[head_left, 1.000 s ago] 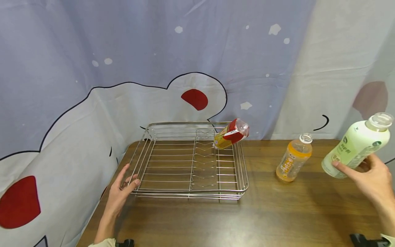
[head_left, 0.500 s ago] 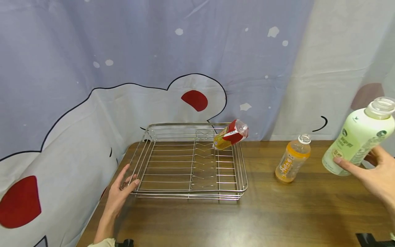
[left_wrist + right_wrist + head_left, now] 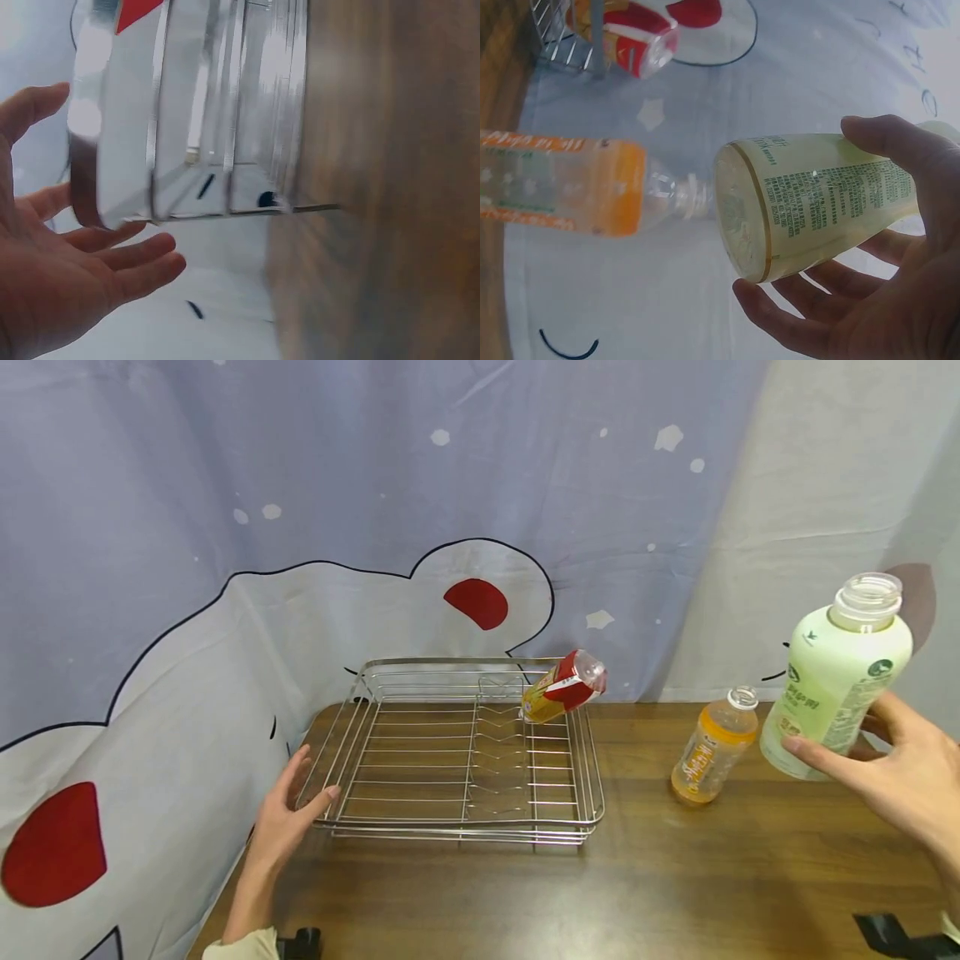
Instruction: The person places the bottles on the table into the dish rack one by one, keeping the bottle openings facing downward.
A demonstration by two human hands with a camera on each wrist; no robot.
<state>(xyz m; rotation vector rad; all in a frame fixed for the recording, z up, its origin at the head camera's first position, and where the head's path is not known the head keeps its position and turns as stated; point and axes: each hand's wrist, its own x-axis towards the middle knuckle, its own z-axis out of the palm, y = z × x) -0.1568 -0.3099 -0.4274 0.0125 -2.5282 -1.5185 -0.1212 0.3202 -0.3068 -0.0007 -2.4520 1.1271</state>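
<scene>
In the head view my right hand (image 3: 903, 772) grips a pale green bottle (image 3: 840, 672) around its lower body, raised above the table and leaning right. The bottle has no cap. The right wrist view shows its base turned toward a clear bottle with an orange label (image 3: 619, 187). At the left front corner of a wire dish rack (image 3: 420, 824), my left hand (image 3: 279, 831) has its fingers spread around the rim. In the left wrist view the thumb stands apart from the metal rim (image 3: 86, 127), while other fingers reach beneath the corner.
A red and yellow bottle (image 3: 562, 687) lies tilted in the rack's back right corner. The capless orange-labelled bottle stands upright on the wooden table (image 3: 637, 893), between rack and green bottle. A patterned curtain (image 3: 322, 460) hangs behind and at the left.
My right hand has raised the green bottle, then carried it left toward the orange-labelled bottle. My left hand has loosened and shifted slightly at the rack's corner. The rack stays in place.
</scene>
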